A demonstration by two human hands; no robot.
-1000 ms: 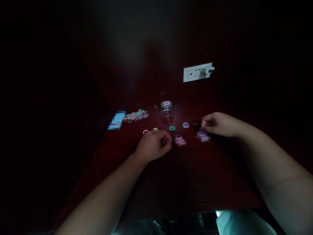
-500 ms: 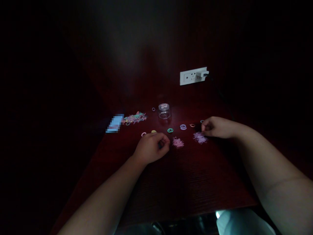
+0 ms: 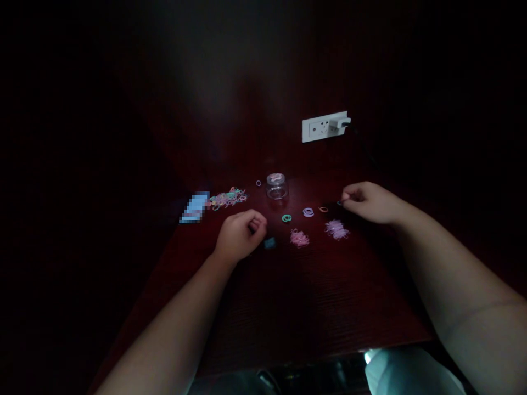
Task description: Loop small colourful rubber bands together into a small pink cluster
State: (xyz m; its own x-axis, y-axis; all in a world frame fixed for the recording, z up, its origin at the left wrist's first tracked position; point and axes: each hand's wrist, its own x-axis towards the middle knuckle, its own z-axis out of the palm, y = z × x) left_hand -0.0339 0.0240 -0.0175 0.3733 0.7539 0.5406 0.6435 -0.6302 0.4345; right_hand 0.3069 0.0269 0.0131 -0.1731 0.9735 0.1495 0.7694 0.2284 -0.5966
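Observation:
My left hand (image 3: 242, 235) is closed with curled fingers above the table, just left of a small dark teal pile (image 3: 269, 243). Whether anything is between its fingers is hidden. My right hand (image 3: 367, 202) is pinched at the far right, its fingertips beside a small blue ring (image 3: 340, 203); I cannot tell if they touch it. Below that hand lies a pile of purple elastic bands (image 3: 337, 230), with a pile of pink elastic bands (image 3: 299, 238) to its left. Green rings (image 3: 286, 218), purple rings (image 3: 308, 212) and an orange ring (image 3: 323, 209) form a row behind.
A lidded clear jar (image 3: 276, 187) stands at the back, with a lone ring (image 3: 258, 183) beside it. A mixed heap of coloured bands (image 3: 229, 198) lies at the left, next to a pixelated blue patch (image 3: 195, 207). On the back wall is a socket (image 3: 325, 127) with a plug.
My left hand has moved left and slightly up, uncovering the teal pile and covering the pink and yellow rings. My right hand has lifted away from the purple bands toward the blue ring.

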